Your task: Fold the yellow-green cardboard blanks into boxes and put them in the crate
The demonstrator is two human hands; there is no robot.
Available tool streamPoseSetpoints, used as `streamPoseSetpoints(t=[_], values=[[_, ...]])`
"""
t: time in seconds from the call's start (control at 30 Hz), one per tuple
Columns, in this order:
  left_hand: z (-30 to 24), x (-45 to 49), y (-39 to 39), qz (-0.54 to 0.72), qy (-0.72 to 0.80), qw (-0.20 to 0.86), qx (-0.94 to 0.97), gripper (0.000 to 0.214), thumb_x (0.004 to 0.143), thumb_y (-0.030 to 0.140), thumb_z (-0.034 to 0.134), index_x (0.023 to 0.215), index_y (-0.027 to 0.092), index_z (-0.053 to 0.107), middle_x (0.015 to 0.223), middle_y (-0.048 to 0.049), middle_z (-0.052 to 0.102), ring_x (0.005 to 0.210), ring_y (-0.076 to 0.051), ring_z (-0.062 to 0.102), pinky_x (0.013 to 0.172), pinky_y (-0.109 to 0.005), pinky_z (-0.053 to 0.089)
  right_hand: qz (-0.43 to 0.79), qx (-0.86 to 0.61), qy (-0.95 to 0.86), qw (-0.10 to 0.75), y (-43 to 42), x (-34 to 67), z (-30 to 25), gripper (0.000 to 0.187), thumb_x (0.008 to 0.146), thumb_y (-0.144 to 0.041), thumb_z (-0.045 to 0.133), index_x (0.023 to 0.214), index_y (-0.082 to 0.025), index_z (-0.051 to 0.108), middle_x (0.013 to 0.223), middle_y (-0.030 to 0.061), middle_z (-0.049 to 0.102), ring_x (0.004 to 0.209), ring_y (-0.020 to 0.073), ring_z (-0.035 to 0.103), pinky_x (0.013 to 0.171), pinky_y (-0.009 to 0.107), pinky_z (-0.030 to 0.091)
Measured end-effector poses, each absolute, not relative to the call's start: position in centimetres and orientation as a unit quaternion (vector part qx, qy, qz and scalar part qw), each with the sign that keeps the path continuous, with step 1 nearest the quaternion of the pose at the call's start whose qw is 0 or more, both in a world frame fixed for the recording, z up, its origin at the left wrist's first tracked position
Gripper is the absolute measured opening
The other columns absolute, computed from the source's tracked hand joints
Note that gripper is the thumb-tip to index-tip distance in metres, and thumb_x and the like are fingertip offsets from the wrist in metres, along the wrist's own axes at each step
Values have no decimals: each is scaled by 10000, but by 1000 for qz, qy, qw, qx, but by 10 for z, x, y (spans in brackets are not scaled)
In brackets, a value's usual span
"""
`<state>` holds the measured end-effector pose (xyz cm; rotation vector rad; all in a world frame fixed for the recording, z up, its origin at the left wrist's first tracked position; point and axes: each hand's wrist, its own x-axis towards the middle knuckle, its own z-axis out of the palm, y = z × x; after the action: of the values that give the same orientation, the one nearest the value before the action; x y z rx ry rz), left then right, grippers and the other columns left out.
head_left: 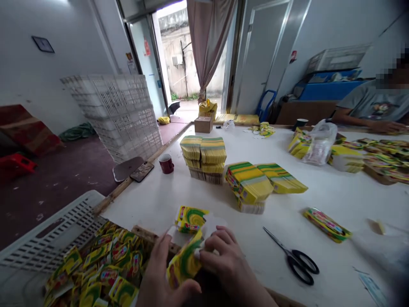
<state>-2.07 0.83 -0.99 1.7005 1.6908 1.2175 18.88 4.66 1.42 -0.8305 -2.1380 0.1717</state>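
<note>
A small yellow and green printed carton (pixel 187 262) is held near the table's front edge, tilted. My left hand (pixel 161 268) cups its left side, fingers on the far side and thumb on the near side. The fingers of my right hand (pixel 223 256) are bent and pinch the carton's upper right end, where a white flap shows. Just beyond lies another yellow and green carton (pixel 191 217), flat on the table. Black-handled scissors (pixel 292 256) lie to the right of my right hand.
A white plastic basket (pixel 73 217) full of yellow cartons stands at lower left. Stacks of flat cartons (pixel 204 155), a mug (pixel 166 163) and a phone (pixel 142 171) rest on the white table (pixel 143 200). A person (pixel 373 106) sits at far right.
</note>
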Motion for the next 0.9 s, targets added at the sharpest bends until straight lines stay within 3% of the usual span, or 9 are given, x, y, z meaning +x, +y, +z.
streamPoseSetpoints(t=[0.13, 0.17, 0.23, 0.3, 0.4, 0.5, 0.63, 0.77, 0.9], values=[[-2, -5, 25, 292, 608, 331, 660, 787, 580, 385, 779, 1286, 163, 512, 1248, -141, 633, 1162, -327, 586, 979, -429, 486, 81, -296, -855, 418, 39, 187, 5, 133, 903, -224, 577, 961, -299, 670, 901, -17, 658, 1027, 169, 566, 1143, 412, 203], [-1, -1, 27, 277, 607, 350, 658, 720, 618, 388, 747, 1265, 164, 524, 1190, -129, 668, 1109, -305, 622, 946, -398, 509, 98, -311, -839, 437, 38, 188, -1, 209, 898, -209, 571, 1056, -317, 653, 1039, 6, 653, 1149, 195, 524, 1153, 440, 185], [-2, 7, 27, 304, 618, 338, 642, 621, 670, 412, 688, 1218, 160, 539, 1107, -118, 703, 1039, -282, 656, 893, -363, 534, 177, -380, -760, 497, 36, 190, -12, 470, 877, -241, 577, 1334, -298, 489, 1370, 95, 489, 1348, 274, 354, 1137, 500, 219], [-8, 14, 23, 359, 628, 292, 626, 587, 667, 414, 664, 1186, 167, 540, 1075, -113, 711, 1019, -286, 663, 874, -366, 540, 322, -427, -649, 542, 36, 190, -22, 638, 868, -353, 586, 1448, -272, 334, 1467, 130, 384, 1399, 309, 279, 1119, 517, 259], [-23, 21, 17, 395, 622, 251, 627, 624, 636, 364, 643, 1213, 170, 504, 1092, -123, 703, 1034, -302, 658, 875, -381, 538, 586, -369, -508, 512, 38, 181, -27, 569, 854, -582, 517, 1308, -240, 540, 1320, 134, 562, 1280, 336, 462, 1063, 508, 349], [-36, 26, 14, 389, 624, 246, 632, 761, 605, 354, 645, 1299, 143, 414, 1143, -156, 678, 1054, -314, 652, 859, -376, 543, 733, -306, -390, 466, 39, 169, -23, 569, 763, -673, 579, 1066, -205, 694, 1072, 121, 695, 1073, 337, 607, 959, 491, 437], [-46, 29, 12, 357, 649, 224, 633, 888, 590, 350, 668, 1372, 119, 317, 1101, -188, 683, 975, -341, 677, 791, -398, 560, 789, -292, -292, 455, 42, 163, -15, 420, 685, -491, 765, 972, -188, 716, 891, 82, 724, 918, 283, 663, 902, 429, 459], [-52, 30, 12, 367, 631, 163, 663, 724, 675, 308, 583, 1331, 102, 353, 1109, -214, 664, 984, -348, 669, 782, -425, 557, 833, -229, -247, 439, 46, 166, -14, 353, 716, -426, 754, 944, -160, 718, 842, 81, 722, 890, 267, 670, 879, 399, 467], [-46, 28, 11, 369, 588, 149, 704, 634, 675, 233, 560, 1285, 159, 404, 1123, -160, 661, 1016, -311, 659, 834, -417, 547, 857, -215, -243, 400, 47, 167, -17, 357, 709, -409, 769, 923, -129, 711, 849, 76, 718, 891, 236, 665, 901, 360, 454]])
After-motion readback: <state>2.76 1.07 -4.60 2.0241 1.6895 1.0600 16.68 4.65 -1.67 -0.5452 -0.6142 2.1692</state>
